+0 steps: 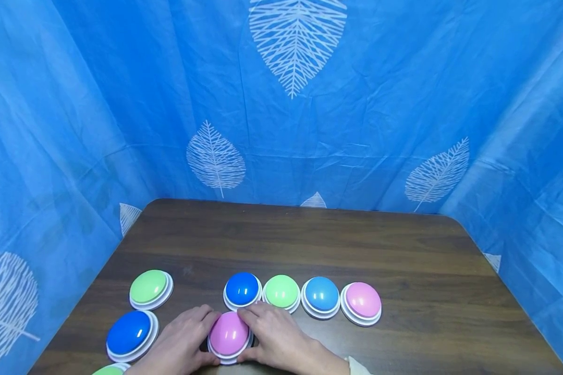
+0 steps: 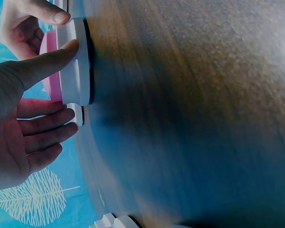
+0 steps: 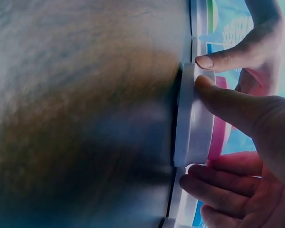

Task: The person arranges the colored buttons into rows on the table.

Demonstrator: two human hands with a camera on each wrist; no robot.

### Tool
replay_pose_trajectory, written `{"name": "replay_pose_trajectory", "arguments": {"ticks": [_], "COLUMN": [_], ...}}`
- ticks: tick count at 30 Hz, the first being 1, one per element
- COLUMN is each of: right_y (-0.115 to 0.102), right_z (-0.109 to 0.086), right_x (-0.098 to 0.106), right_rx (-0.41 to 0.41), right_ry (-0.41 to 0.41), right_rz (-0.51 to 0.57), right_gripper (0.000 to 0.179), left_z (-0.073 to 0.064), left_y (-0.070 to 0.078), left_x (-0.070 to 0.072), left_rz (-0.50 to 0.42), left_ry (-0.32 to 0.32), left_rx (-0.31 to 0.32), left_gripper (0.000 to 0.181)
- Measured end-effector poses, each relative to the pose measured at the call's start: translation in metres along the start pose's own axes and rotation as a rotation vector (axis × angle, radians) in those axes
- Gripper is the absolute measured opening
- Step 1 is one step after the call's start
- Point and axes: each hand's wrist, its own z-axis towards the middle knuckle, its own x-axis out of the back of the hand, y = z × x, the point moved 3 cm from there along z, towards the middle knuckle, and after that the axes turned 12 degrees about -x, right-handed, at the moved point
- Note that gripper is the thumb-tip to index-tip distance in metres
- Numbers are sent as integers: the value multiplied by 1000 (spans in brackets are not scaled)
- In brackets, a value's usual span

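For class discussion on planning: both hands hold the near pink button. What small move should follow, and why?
Probably slide the pink button slightly forward and left, into line with the row. The left hand and right hand grip its white rim, and it sits just short of the dark blue button.

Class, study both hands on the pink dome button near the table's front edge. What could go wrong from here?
1. The pink button sits right behind the dark blue button and the green button; pushing it forward would likely knock them out of line.
2. The left hand and right hand hold only its white rim, so it may slip if lifted.
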Motion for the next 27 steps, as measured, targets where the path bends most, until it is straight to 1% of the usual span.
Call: {"name": "replay_pose_trajectory", "arguments": {"ticks": [5, 9, 12, 15, 17, 20, 22, 24, 25, 27], "right_y": [0, 0, -1, -3, -5, -11, -16, -22, -25, -32], "right_z": [1, 4, 6, 8, 10, 14, 17, 21, 23, 27], "right_x": [2, 7, 11, 15, 17, 20, 21, 21, 21, 20], "right_rx": [-6, -21, -14, -8, -6, 4, 18, 40, 55, 83], "right_ry": [6, 11, 28, 46, 47, 42, 42, 44, 44, 32], "right_rz": [-11, -17, -12, -9, -6, -2, -1, -7, -10, -17], "right_gripper": [74, 75, 75, 75, 75, 74, 74, 74, 74, 75], "left_z": [-2, -5, -10, -16, -21, -30, -37, -46, -50, -59], "left_y": [-1, -1, 0, 0, -1, -5, -8, -12, -16, -23], "left_x": [2, 4, 5, 5, 6, 9, 10, 8, 7, 5], "left_rz": [-20, 4, 14, -17, -39, -44, -22, 10, 17, 2], "left_ry": [20, 75, 99, 86, 66, 36, 22, 15, 8, 6], "left_rx": [11, 10, 19, 55, 99, 151, 166, 160, 154, 170], "left_gripper": [71, 77, 83, 88, 90, 92, 94, 91, 86, 66]}}
